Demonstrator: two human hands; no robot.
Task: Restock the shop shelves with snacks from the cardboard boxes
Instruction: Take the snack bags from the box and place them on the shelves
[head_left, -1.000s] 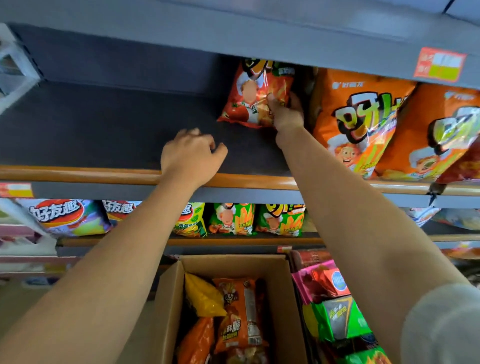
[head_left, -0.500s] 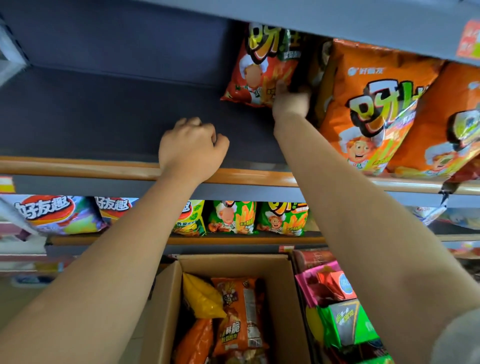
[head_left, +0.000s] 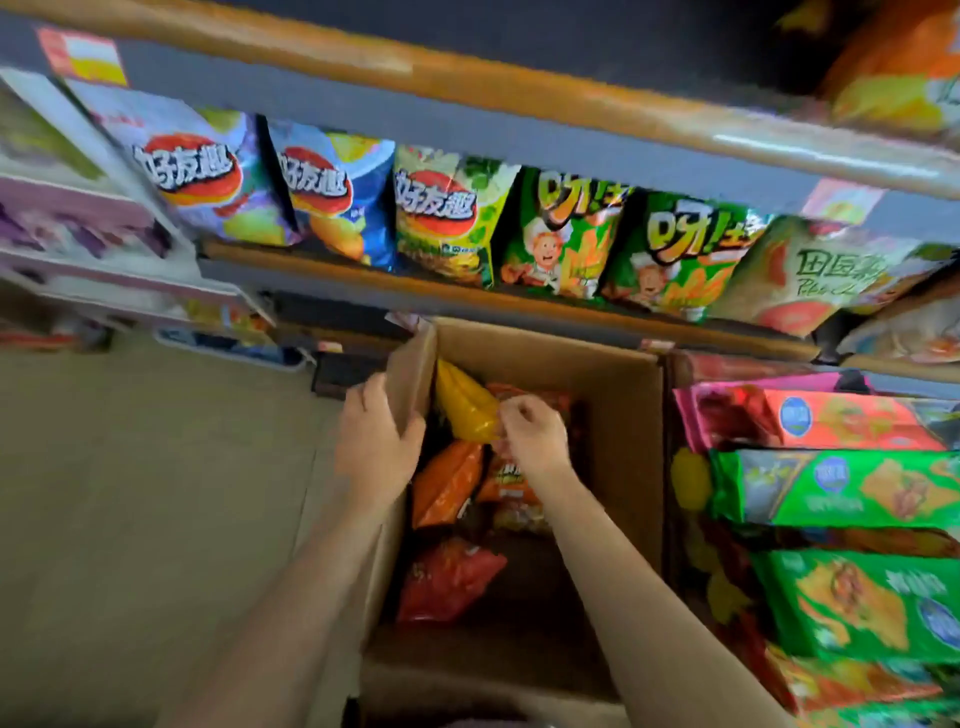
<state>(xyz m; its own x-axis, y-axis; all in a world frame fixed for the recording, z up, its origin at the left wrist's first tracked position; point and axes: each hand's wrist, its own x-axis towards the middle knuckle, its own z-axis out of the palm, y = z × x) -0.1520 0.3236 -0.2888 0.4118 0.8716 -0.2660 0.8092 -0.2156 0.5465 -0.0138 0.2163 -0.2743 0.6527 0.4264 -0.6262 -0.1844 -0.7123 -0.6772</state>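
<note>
Over the open brown cardboard box (head_left: 618, 415) on the beige floor (head_left: 156, 493), both hands reach down.
Left hand (head_left: 376, 441) grips the box's left wall; right hand (head_left: 530, 434), fingers curled, pinches the orange-red snack packet (head_left: 511, 488) beside a yellow bag (head_left: 462, 405). Grey shelves (head_left: 519, 140) above hold chip bags (head_left: 452, 218).

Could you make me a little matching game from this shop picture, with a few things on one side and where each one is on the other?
Things:
1. yellow bag
2. left hand
3. green chef bags
4. red bag

Places:
A. on the shelf above the box
B. on the left wall of the cardboard box
C. at the far end inside the box, by the right hand
D. lower down inside the box, nearer the person

Pairs: 1-C, 2-B, 3-A, 4-D
</note>
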